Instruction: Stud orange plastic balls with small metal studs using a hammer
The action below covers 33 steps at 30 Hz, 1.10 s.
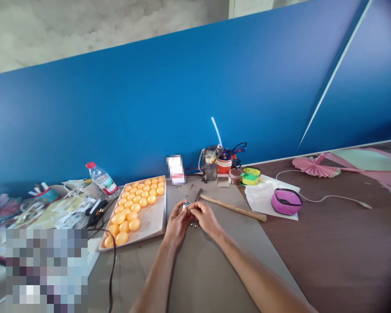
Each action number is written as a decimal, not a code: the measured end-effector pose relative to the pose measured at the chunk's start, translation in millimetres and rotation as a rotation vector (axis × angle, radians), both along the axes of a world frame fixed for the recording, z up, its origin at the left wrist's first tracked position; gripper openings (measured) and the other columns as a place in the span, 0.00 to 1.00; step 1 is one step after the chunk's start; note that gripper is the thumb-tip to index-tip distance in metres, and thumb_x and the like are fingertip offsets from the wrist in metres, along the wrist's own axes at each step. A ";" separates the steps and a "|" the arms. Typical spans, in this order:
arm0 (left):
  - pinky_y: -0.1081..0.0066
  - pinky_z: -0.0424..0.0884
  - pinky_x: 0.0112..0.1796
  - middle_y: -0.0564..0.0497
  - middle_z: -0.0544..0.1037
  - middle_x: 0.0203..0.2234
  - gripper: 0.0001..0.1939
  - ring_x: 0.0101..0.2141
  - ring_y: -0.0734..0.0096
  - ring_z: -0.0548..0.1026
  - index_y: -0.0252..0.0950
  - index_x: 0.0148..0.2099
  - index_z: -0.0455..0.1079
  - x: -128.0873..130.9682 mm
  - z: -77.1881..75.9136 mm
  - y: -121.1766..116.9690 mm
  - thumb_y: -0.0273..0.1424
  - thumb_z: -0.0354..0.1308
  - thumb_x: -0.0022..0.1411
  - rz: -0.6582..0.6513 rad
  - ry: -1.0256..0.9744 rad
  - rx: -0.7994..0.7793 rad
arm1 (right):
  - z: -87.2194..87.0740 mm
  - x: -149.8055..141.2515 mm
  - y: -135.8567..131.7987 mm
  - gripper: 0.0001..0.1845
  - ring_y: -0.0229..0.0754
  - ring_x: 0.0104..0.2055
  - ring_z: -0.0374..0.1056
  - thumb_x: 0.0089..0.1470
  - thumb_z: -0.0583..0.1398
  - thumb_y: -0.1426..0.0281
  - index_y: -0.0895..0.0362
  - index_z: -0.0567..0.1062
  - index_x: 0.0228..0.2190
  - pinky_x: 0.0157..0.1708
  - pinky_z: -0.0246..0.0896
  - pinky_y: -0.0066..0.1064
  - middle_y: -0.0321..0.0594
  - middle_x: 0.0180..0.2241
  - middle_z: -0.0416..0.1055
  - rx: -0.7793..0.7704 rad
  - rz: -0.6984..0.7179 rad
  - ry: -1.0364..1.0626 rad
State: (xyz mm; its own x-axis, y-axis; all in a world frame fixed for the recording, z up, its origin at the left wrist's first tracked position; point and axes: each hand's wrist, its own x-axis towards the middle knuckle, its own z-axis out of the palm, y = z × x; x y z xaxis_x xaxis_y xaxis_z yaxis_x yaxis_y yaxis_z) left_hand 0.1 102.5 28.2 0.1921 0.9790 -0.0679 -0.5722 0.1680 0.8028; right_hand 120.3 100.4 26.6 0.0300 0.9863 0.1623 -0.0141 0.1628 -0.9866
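My left hand (pixel 178 221) is closed around a small shiny metal piece (pixel 186 204), whose kind is too small to make out. The fingertips of my right hand (pixel 204 217) are pinched together against its right side. Both hands meet above the grey mat (pixel 211 269). A couple of tiny shiny metal bits (pixel 193 225) lie on the mat between my hands. Just beyond my right hand rests a hammer (pixel 233 206) with a wooden handle, its head toward the left.
Left of my hands stands a shallow box (pixel 150 228) of orange balls (pixel 134 208). A bottle (pixel 101 180) and clutter lie farther left. At the back are a glass jar (pixel 210 167) and a red-orange cup (pixel 224 166). A purple container (pixel 286 202) sits on white paper at right.
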 end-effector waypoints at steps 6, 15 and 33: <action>0.67 0.68 0.39 0.50 0.75 0.33 0.19 0.33 0.71 0.74 0.37 0.45 0.65 0.5 -0.4 0.0 0.31 0.62 0.49 0.006 0.024 0.003 | 4.0 0.3 -1.9 0.07 0.38 0.31 0.66 0.45 0.55 0.68 0.57 0.71 0.26 0.33 0.60 0.29 0.36 0.27 0.71 -0.007 0.013 -0.010; 0.68 0.67 0.38 0.50 0.75 0.34 0.20 0.32 0.72 0.73 0.37 0.44 0.65 2.8 3.3 -1.8 0.34 0.63 0.48 0.034 0.079 0.010 | 0.9 -0.7 -2.6 0.08 0.39 0.32 0.65 0.46 0.53 0.69 0.58 0.71 0.26 0.34 0.59 0.29 0.37 0.27 0.71 0.051 -0.040 -0.153; 0.72 0.68 0.33 0.52 0.72 0.31 0.16 0.30 0.74 0.72 0.36 0.44 0.64 5.8 3.1 -5.8 0.32 0.60 0.52 0.045 0.134 0.061 | 1.6 -0.3 -4.3 0.05 0.37 0.25 0.63 0.44 0.54 0.68 0.56 0.67 0.23 0.25 0.58 0.27 0.34 0.21 0.67 -0.051 -0.093 -0.133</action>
